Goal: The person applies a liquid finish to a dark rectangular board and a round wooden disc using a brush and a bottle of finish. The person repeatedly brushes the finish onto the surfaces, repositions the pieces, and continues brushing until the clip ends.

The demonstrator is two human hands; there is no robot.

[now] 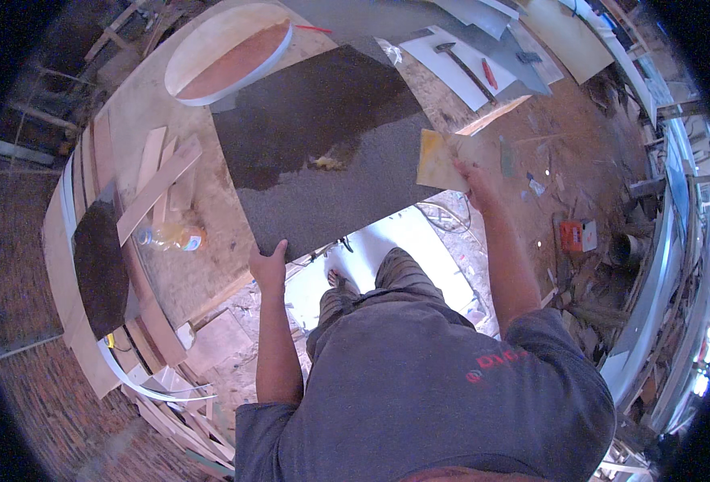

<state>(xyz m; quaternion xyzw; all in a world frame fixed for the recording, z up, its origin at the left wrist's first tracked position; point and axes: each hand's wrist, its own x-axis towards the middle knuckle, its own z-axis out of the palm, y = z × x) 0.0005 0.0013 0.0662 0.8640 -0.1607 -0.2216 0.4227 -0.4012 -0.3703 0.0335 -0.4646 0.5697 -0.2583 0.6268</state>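
Note:
A large dark rectangular sheet point(315, 205) lies tilted across the workbench, its near edge jutting past the bench. Its far part is darker and looks wet; the near part is duller grey. A small yellowish blob point(328, 163) sits where the two tones meet. My left hand point(270, 262) grips the sheet's near left corner, thumb on top and fingers hidden beneath. In my right hand point(472, 183) is a thin, yellowish square piece point(441, 159), pinched at its right side. That piece overlaps the sheet's right edge; whether it touches the surface I cannot tell.
Left of the sheet are wooden strips point(159, 191), a clear bottle point(171, 237) on its side and another dark panel point(102, 269). A round rimmed piece point(278, 50) stands behind. A hammer point(469, 74) and red-handled tool point(490, 74) lie far right. An orange box point(577, 235) sits amid floor scraps.

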